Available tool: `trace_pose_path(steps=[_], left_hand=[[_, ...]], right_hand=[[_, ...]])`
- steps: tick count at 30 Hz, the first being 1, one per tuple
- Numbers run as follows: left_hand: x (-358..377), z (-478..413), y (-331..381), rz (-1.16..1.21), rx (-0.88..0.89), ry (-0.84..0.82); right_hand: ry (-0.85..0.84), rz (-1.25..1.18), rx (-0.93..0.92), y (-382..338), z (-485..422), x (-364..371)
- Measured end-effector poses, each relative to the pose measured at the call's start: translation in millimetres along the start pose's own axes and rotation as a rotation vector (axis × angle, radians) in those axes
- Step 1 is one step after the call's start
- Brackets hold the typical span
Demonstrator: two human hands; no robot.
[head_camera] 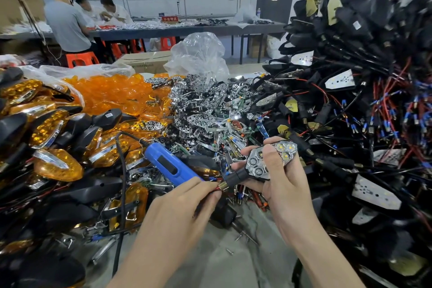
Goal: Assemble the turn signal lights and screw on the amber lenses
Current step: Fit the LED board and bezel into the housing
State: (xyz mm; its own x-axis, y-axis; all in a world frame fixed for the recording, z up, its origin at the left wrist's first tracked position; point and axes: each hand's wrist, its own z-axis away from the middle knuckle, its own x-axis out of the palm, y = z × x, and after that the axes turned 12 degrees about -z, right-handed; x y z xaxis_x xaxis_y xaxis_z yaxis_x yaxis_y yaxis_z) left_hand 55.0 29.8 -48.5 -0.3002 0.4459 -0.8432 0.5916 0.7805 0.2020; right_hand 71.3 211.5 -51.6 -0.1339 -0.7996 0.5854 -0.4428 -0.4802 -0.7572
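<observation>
My right hand grips a black turn signal housing with a chrome reflector and lit LEDs showing in it, the thumb lying across its face. My left hand pinches the red wires at the threaded stem end of that housing. A blue electric screwdriver with a black cord lies on the pile just left of the hands. Loose amber lenses are heaped at the back left. Chrome reflectors fill the middle.
Finished amber-lensed signals are piled on the left. A tall heap of black housings with red and black wires rises on the right. Loose screws lie on the grey table near me. Three people sit at a far table.
</observation>
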Motion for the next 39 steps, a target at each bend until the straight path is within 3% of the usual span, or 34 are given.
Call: trace_pose_path(steps=[21,29,39], left_hand=[[-3.2,1.4,3.7,0.079,-0.06,-0.064],[-1.4,0.2,15.5,0.207,-0.063,-0.027],[10.9,-1.0,21.1,0.673,-0.212,-0.164]], right_hand=[[0.034,-0.04,0.066,0.5,0.7,-0.8],[-0.104,0.005,0.194,6.1,8.9,9.9],[-0.169,-0.023,0.371,4.0,12.3,13.2]])
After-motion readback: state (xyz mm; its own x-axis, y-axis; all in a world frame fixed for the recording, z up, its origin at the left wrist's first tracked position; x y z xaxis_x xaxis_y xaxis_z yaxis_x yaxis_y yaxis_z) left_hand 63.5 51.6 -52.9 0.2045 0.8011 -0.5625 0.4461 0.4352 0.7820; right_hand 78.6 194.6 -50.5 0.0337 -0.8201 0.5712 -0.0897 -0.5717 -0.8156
